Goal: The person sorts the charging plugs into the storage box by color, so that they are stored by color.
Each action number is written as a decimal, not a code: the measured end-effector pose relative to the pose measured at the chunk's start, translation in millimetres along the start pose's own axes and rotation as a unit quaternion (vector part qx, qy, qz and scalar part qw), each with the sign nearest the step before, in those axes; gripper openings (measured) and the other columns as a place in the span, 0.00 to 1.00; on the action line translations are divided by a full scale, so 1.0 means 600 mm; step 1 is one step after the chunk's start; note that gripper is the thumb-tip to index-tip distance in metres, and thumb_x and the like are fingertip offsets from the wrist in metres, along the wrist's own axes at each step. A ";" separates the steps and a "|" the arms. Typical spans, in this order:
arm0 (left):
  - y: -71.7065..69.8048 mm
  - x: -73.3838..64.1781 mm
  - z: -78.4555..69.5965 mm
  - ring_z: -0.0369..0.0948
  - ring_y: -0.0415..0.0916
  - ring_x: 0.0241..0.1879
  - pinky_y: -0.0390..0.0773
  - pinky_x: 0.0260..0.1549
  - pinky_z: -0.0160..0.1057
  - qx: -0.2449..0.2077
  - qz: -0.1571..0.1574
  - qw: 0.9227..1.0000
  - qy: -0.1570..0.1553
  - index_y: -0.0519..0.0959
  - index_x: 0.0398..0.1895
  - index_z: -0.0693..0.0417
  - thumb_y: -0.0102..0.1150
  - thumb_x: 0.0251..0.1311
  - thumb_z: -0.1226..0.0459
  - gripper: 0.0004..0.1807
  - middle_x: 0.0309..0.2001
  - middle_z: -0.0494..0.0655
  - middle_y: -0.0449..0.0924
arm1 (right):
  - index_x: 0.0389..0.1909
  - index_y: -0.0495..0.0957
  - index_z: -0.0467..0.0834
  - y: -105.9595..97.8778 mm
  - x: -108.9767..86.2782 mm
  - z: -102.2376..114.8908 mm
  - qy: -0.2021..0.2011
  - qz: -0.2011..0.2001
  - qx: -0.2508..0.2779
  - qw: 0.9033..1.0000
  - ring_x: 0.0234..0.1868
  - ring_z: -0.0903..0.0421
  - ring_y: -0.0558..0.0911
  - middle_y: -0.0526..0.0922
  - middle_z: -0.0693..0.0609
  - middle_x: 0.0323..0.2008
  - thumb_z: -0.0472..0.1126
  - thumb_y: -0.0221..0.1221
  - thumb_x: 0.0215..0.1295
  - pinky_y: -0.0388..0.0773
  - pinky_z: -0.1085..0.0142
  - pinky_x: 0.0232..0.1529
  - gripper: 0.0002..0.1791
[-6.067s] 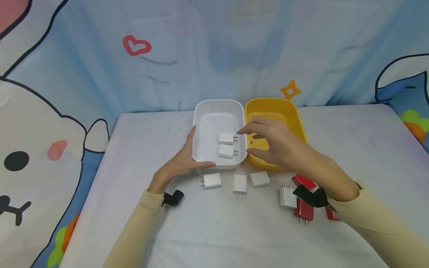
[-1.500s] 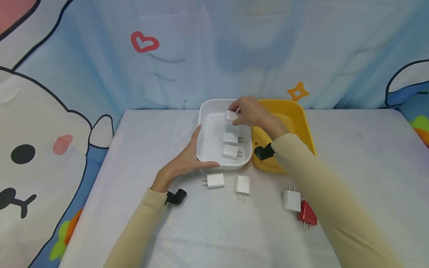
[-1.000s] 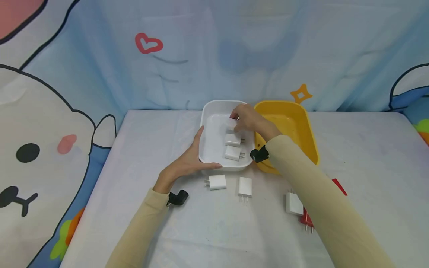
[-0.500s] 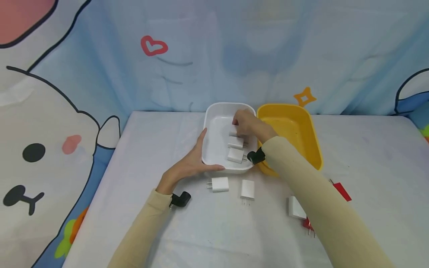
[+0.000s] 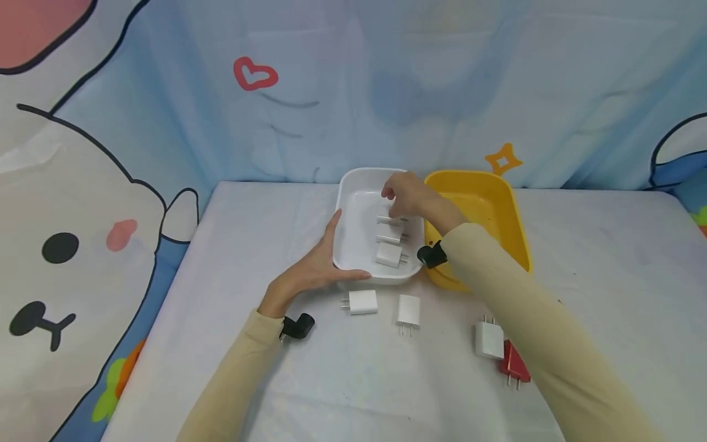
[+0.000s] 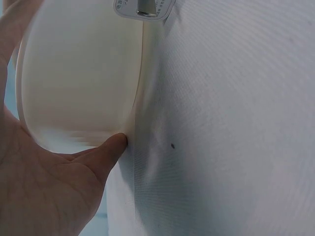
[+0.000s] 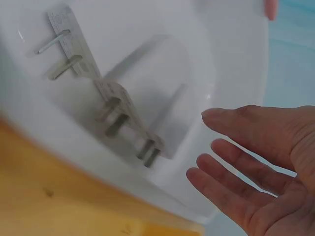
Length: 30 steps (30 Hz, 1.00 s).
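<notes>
My left hand [image 5: 309,267] holds the front left corner of the white tray [image 5: 353,209], thumb along its front wall. In the left wrist view, the thumb presses low on the tray's wall [image 6: 83,73]. Over the tray's right part is my right hand [image 5: 410,195], its fingers apart and holding nothing in the right wrist view. Just below it in the head view lies a white charger plug [image 5: 385,219], partly hidden by the hand. Two more white charger plugs, a middle one [image 5: 388,234] and a front one [image 5: 391,255], line up with it, prongs to the right.
A yellow tray [image 5: 480,196] stands against the white tray's right side. In front on the table are white charger plugs: one left [image 5: 363,302], one middle [image 5: 409,312], one right [image 5: 489,339]. A red charger plug [image 5: 514,362] touches the last, partly under the right sleeve.
The right hand has set a third white charger plug, earlier on the table by the yellow tray, into the white tray and let it go. The left hand stays at the corner.
</notes>
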<state>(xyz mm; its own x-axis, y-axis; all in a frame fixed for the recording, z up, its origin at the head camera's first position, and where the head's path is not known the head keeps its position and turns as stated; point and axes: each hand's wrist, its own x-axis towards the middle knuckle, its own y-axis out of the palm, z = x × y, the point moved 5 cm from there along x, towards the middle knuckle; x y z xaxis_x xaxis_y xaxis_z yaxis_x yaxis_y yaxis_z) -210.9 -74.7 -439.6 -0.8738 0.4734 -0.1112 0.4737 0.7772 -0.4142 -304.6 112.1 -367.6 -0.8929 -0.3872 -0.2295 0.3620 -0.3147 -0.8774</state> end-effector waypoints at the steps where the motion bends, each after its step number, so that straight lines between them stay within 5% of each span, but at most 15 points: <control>1: 0.000 0.001 0.000 0.45 0.45 0.81 0.54 0.77 0.53 0.000 0.000 1.000 0.001 0.24 0.85 0.40 0.80 0.54 0.53 0.75 0.85 0.49 0.35 | 0.60 0.78 0.28 -0.006 -0.006 0.005 -0.009 -0.005 -0.002 1.000 0.55 0.39 0.77 0.80 0.33 0.56 0.27 0.66 0.65 0.78 0.50 0.62 0.22; 10: 0.000 0.001 -0.001 0.47 0.52 0.78 0.56 0.75 0.55 -0.004 0.004 1.000 0.007 0.24 0.85 0.41 0.79 0.56 0.55 0.74 0.85 0.50 0.39 | 0.55 0.82 0.28 -0.043 -0.109 0.066 -0.149 -0.046 -0.024 0.988 0.52 0.38 0.83 0.84 0.34 0.51 0.26 0.71 0.60 0.83 0.49 0.54 0.21; 21: 0.002 0.005 -0.004 0.42 0.48 0.79 0.57 0.75 0.54 -0.015 0.011 0.999 0.034 0.24 0.85 0.41 0.79 0.56 0.54 0.74 0.85 0.45 0.37 | 0.51 0.85 0.33 -0.015 -0.243 0.143 -0.272 -0.111 -0.004 0.956 0.41 0.49 0.83 0.84 0.45 0.45 0.27 0.74 0.58 0.85 0.59 0.45 0.19; 24: 0.002 0.005 -0.003 0.44 0.47 0.80 0.57 0.74 0.56 -0.019 0.015 0.999 0.034 0.23 0.84 0.42 0.79 0.55 0.54 0.75 0.85 0.47 0.35 | 0.51 0.85 0.34 0.007 -0.261 0.152 -0.285 -0.101 0.010 0.953 0.43 0.50 0.84 0.85 0.45 0.46 0.27 0.74 0.58 0.85 0.59 0.47 0.19; 30: 0.002 0.007 -0.001 0.50 0.44 0.81 0.53 0.76 0.59 -0.003 0.016 1.000 0.022 0.23 0.84 0.45 0.75 0.58 0.57 0.72 0.85 0.53 0.32 | 0.56 0.84 0.36 0.069 -0.270 0.146 -0.248 -0.038 0.013 0.968 0.51 0.49 0.85 0.85 0.46 0.53 0.31 0.76 0.57 0.84 0.59 0.54 0.25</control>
<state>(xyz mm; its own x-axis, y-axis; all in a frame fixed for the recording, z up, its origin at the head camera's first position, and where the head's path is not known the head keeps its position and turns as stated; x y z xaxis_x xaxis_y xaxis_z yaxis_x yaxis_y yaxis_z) -214.2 -71.3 -439.8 -0.8522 0.5165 -0.0842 0.5027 0.7632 -0.4060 -121.8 86.0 -329.7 -0.6817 -0.7281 0.0716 0.3121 -0.3780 -0.8716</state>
